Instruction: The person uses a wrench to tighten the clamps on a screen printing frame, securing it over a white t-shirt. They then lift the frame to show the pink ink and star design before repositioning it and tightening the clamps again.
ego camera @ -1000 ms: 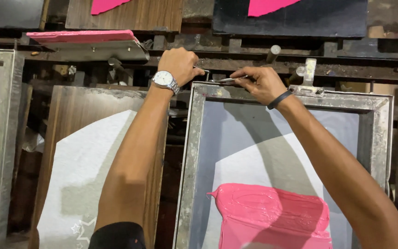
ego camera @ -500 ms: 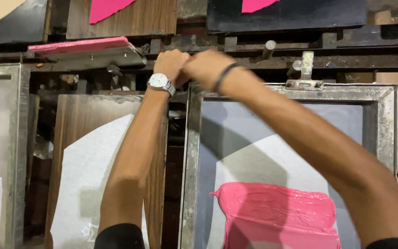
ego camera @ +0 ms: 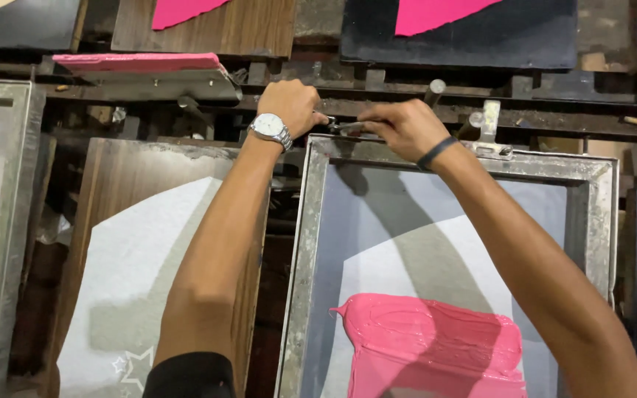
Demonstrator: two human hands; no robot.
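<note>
Both my arms reach forward to the far left corner of a metal-framed printing screen [ego camera: 310,250]. My left hand [ego camera: 289,105], with a silver wristwatch, is closed in a fist at the corner beside a small metal clamp part [ego camera: 337,127]. My right hand [ego camera: 399,127], with a dark wristband, pinches that same metal part on the frame's top rail. A thick patch of pink ink [ego camera: 436,346] lies on the mesh near me. A white fabric shape shows through the mesh.
A wooden board [ego camera: 123,177] with a white fabric piece [ego camera: 130,280] lies left of the screen. Another screen frame [ego camera: 9,221] stands at far left. A pink-edged squeegee [ego camera: 141,70] rests on the dark rail behind. A second metal bracket [ego camera: 489,136] sits on the frame's top rail.
My right hand swung left to meet the left hand at the frame's corner, then shifted slightly right along the top rail. The left hand stayed at the corner.
</note>
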